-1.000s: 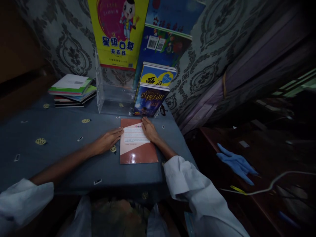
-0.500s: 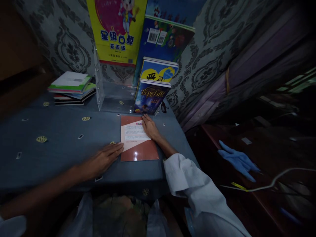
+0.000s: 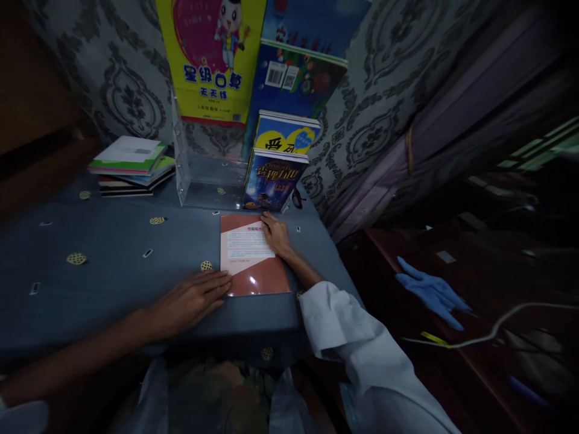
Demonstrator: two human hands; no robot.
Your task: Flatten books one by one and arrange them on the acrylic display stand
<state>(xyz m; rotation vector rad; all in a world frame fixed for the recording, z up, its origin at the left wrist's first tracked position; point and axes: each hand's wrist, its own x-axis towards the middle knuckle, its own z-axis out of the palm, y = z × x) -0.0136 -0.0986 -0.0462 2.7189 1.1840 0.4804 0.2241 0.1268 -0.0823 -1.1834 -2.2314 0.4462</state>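
Observation:
A thin book [image 3: 257,282] with a reddish-brown and pale cover lies flat on the table in front of me, a block of printed text facing up. My left hand [image 3: 199,296] rests at its lower left edge, fingers stretched out and fingertips on the cover. On the upper right part of the book lies my right hand [image 3: 275,235], its fingers extended over the cover and the edge. Neither hand is wrapped round anything. Part of the printed text is hidden under the right hand.
Behind the book, a clear acrylic stand [image 3: 208,196] holds a yellow workbook [image 3: 212,90] and several blue books [image 3: 275,178]. A stack of books [image 3: 131,166] sits at the back left. Dark glasses [image 3: 298,199] lie by the stand. Right of the table are a blue glove [image 3: 432,289] and a pale cable [image 3: 493,331].
My left hand has shifted slightly right and down, its fingertips now further over the book's lower left edge. The right hand stays on the upper right. The view has tilted a little.

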